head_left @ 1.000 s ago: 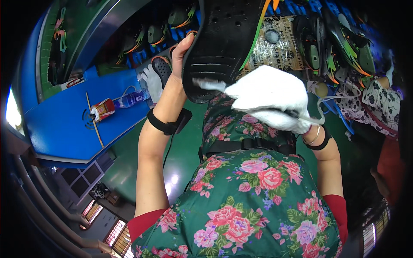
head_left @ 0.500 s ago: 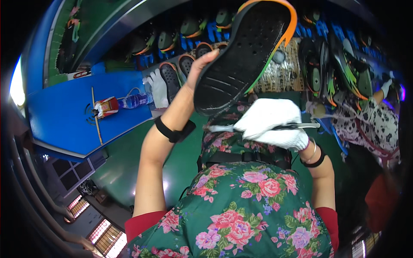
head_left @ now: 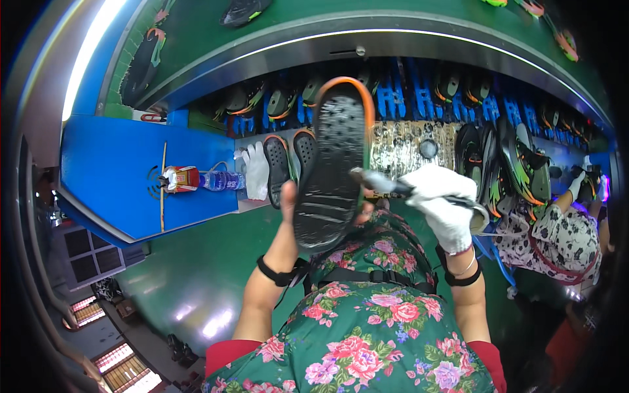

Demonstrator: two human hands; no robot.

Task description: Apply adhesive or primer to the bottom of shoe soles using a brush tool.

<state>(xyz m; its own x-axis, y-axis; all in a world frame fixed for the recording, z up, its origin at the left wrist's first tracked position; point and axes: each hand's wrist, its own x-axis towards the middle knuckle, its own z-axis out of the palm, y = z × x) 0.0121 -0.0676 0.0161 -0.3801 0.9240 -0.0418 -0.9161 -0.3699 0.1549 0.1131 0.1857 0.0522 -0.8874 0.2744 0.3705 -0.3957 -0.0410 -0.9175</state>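
My left hand (head_left: 288,204) is bare and closed round a black shoe sole (head_left: 333,173) with an orange edge at its toe end. The sole stands toe up, its perforated, glossy face toward me; the thumb shows at its left side and fingertips at its right. My right hand (head_left: 442,200), in a white knit glove, is closed on a brush (head_left: 385,183). The brush's pale tip reaches the sole's right edge; I cannot tell whether it touches. A round, pale rim (head_left: 483,219), partly hidden, shows beside the glove's wrist.
Perforated soles (head_left: 278,164) and a white glove (head_left: 254,171) lie left of the held sole. A bottle (head_left: 221,181) lies on the blue table (head_left: 111,187). Behind are a worn bench mat (head_left: 400,157) and shoes on blue racks (head_left: 393,98). A co-worker (head_left: 553,239) is at right.
The sole has come down toward me and turned more upright. My right hand has shifted right, with the brush tip now at the sole's edge. The view has tilted up.
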